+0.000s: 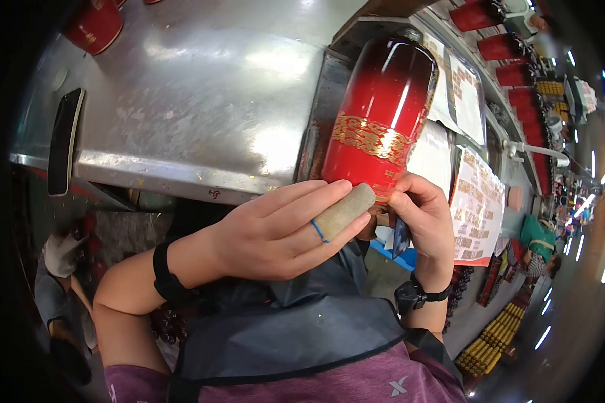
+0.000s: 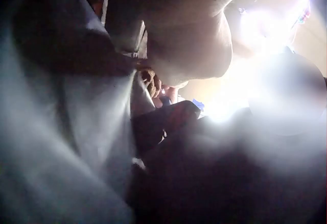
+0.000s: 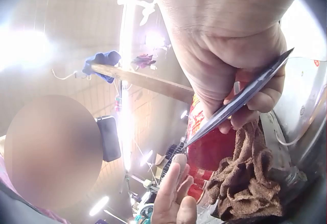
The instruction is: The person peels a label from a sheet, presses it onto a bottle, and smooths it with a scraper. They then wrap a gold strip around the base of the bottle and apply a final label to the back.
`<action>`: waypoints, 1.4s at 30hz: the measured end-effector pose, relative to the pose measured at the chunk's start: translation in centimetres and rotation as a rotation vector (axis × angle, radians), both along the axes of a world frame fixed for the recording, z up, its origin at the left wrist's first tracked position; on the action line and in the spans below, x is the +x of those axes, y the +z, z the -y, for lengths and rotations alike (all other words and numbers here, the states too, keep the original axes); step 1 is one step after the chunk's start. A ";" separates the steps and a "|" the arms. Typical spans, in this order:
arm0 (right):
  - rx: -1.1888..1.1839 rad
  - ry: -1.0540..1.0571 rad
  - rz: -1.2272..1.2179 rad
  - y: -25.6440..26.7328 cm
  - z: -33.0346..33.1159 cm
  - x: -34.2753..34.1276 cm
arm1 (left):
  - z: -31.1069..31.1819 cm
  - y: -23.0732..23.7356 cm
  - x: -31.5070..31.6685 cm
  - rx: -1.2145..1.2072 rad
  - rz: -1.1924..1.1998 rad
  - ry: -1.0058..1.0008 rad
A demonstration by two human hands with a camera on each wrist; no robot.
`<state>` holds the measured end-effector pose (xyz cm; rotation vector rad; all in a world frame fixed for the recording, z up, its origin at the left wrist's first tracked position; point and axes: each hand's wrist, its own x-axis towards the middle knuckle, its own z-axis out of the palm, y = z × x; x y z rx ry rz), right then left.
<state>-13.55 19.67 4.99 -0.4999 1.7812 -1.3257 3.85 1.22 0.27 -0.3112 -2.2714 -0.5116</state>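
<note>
A glossy red bottle (image 1: pixel 376 101), black toward its neck and banded with gold pattern, lies tilted at the bench's right end. My left hand (image 1: pixel 282 228) has its fingers extended against the bottle's lower end; one finger wears a beige sleeve (image 1: pixel 343 213) with a blue edge. The left thumb is hidden in the head view. My right hand (image 1: pixel 423 215) is at the bottle's bottom corner, thumb and fingers pinching a thin, flat dark scraper (image 3: pixel 240 99). Just below these fingers, in the right wrist view, bunches a brown cloth (image 3: pixel 250 183). The left wrist view is dark and glaring.
A metal bench (image 1: pixel 202 87) spreads to the left, with a black phone (image 1: pixel 66 141) at its edge and a red container (image 1: pixel 94 27) at the back. Printed sheets of gold decals (image 1: pixel 477 201) stand to the right. Red bottles (image 1: pixel 501 47) line the far right; other people are nearby.
</note>
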 end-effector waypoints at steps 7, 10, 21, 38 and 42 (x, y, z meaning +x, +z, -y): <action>-0.019 0.026 0.044 -0.4 0.0 -0.1 | -0.7 0.2 -1.7 -0.290 0.018 -0.027; -0.069 0.001 0.087 -0.7 0.0 -0.1 | -1.0 0.0 -1.8 -0.327 0.048 -0.016; -0.030 0.072 -0.008 -1.1 -0.1 -0.6 | 0.1 2.1 0.0 -0.262 0.098 0.069; -0.034 0.063 0.005 -1.1 0.1 -0.5 | 0.7 0.2 1.1 -0.092 0.173 0.043; -0.024 0.063 -0.001 -1.1 0.0 -0.5 | 0.3 -0.7 0.9 -0.057 0.126 0.035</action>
